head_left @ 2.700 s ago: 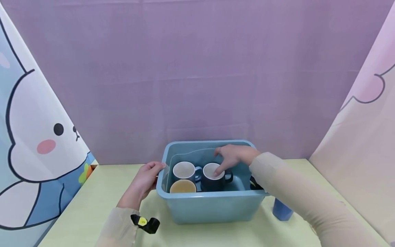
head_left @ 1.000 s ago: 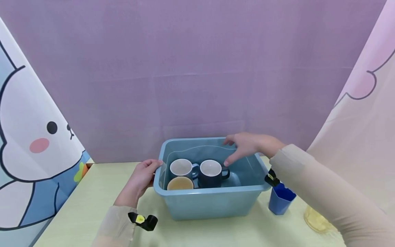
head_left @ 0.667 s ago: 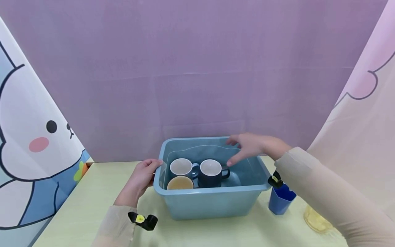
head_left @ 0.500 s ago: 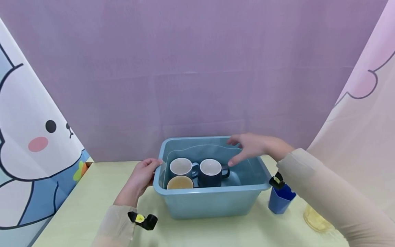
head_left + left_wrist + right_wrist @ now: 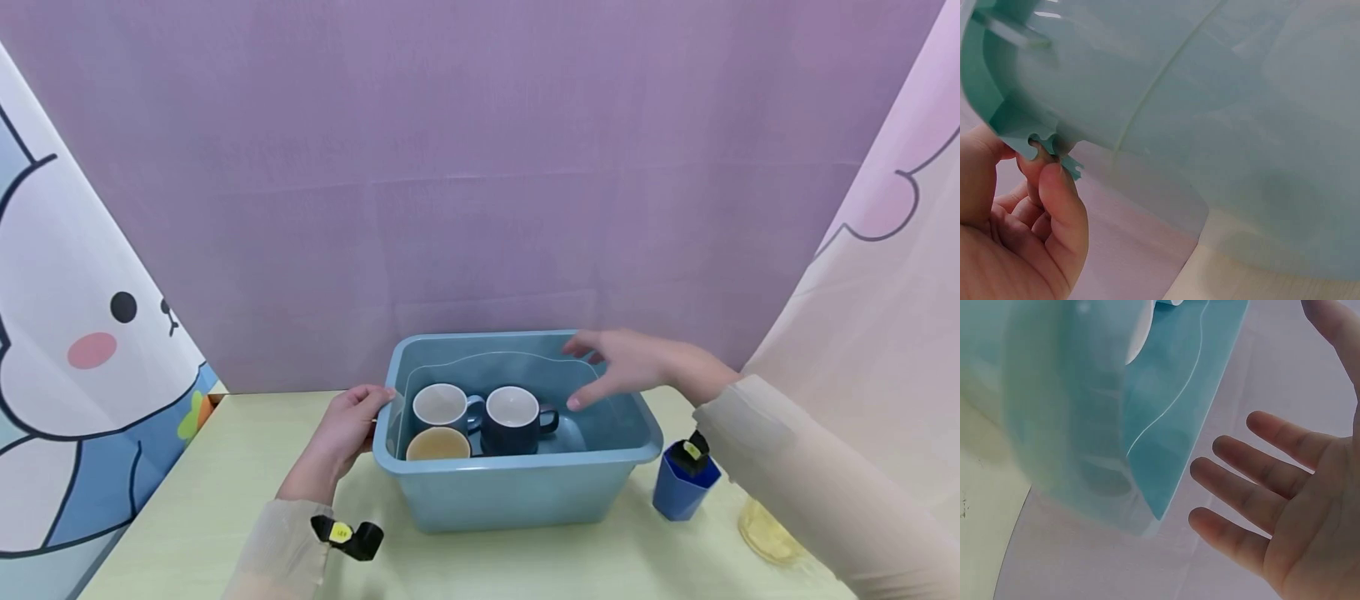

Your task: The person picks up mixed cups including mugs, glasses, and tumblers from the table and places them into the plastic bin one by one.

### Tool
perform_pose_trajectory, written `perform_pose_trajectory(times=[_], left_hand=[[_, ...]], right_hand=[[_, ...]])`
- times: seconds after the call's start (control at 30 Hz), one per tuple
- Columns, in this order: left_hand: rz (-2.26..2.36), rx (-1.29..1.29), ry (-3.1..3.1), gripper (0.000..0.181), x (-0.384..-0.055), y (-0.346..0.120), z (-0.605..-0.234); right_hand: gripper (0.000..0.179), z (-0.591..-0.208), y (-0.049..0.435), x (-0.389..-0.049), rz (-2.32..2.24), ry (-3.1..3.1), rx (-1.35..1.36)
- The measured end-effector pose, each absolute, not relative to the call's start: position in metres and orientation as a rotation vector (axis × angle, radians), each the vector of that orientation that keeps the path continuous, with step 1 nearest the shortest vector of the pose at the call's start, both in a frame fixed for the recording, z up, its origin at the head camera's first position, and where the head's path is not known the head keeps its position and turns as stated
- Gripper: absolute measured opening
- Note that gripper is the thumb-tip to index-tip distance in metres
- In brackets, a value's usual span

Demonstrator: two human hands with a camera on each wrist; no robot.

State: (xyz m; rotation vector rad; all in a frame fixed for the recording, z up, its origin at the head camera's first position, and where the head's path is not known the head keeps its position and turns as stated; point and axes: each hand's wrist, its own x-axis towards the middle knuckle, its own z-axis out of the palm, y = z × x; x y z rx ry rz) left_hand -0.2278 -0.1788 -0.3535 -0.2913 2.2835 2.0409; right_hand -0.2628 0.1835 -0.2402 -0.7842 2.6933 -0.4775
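Observation:
A blue plastic tub (image 5: 525, 500) stands on the table with three mugs inside. One mug (image 5: 441, 408) has a white interior and a blue handle; a dark navy mug (image 5: 512, 429) stands to its right, handle pointing right. The third mug (image 5: 438, 445), tan inside, sits at the front left, mostly hidden by the tub's front wall. My left hand (image 5: 347, 433) grips the tub's left rim, its fingers curled under the edge in the left wrist view. Above the tub's right side hovers my right hand (image 5: 630, 365), fingers spread and holding nothing.
Right of the tub stands a dark blue angular cup (image 5: 678, 492), partly behind the right wrist's black camera strap. A clear yellowish container (image 5: 768, 533) sits further right, partly covered by the sleeve. A purple cloth backdrop (image 5: 480, 183) rises behind the table.
My right hand has let go of the navy mug and lifted away to the right, fingers spreading. The left hand keeps its hold on the tub's rim. The view has shifted slightly.

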Motion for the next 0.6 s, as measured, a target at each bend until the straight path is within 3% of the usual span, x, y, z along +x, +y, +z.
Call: perform_pose_trajectory(times=[0.6], left_hand=[[2.034,-0.294,2.295,0.037,-0.227,-0.181,-0.353]], right_hand=[[0.082,-0.247,0.203,-0.246,-0.567,2.767,-0.872]])
